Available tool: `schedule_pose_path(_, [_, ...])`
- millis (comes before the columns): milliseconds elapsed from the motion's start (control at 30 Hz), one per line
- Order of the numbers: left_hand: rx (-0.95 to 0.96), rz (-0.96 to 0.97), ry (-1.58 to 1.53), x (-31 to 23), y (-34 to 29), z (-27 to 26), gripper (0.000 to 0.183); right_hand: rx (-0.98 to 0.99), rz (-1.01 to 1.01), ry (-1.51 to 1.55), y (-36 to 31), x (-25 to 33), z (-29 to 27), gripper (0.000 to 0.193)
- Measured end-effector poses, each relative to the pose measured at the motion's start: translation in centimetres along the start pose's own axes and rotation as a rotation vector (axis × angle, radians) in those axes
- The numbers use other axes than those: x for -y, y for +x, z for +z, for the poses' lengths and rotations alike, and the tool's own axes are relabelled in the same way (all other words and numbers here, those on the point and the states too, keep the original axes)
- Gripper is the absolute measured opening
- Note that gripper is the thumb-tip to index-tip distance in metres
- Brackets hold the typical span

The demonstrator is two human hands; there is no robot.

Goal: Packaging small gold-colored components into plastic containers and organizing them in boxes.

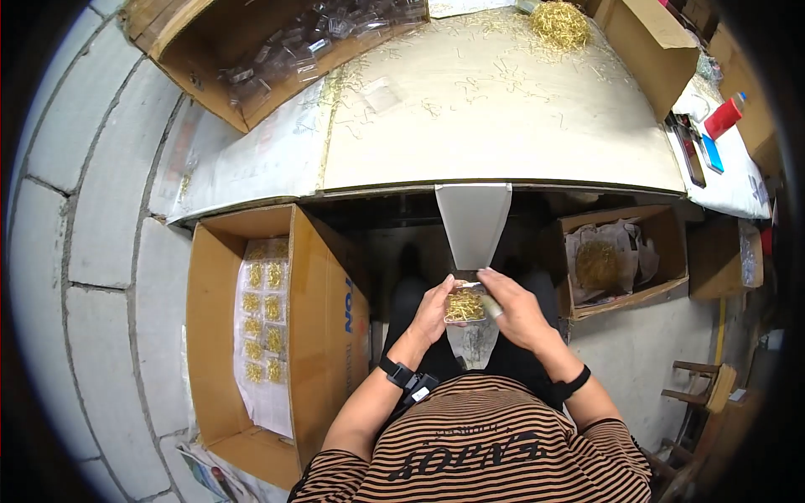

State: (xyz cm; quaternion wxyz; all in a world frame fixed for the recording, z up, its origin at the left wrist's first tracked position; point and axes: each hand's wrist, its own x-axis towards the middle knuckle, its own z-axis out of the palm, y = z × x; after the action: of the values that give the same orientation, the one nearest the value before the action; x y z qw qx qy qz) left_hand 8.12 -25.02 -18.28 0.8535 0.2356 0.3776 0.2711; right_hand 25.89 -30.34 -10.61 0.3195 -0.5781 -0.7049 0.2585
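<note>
My left hand [432, 312] is closed on the left side of a small clear plastic box [465, 307], held over my lap. Inside the box lies a heap of thin gold-coloured metal pieces. Close by on the right, my right hand [518, 310] has its fingers stretched out past the box's upper right corner. Something pale is wrapped round one of its digits, which is a little blurred beside the box. Whether the right fingers touch the box, I cannot tell.
A carton [331, 335] on my left holds rows of filled clear boxes [274, 306]. On the worktable [503, 142] lie scattered gold pieces and a gold heap [560, 25]. Another carton [277, 71] holds clear boxes; a lined carton [625, 289] at right holds more gold pieces.
</note>
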Motion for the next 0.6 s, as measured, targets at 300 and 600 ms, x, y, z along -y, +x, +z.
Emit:
schedule_pose_path(300, [0.019,0.093,-0.136,-1.5,-1.9,1.5,0.028,0.116,-0.282,-0.222,0.2,1.8,0.9,0.038])
schedule_pose_path(600, [0.053,0.202,-0.164,-4.1,-3.5,2.0,0.032,0.028,-0.313,-0.286,1.3,3.8,0.1,0.063])
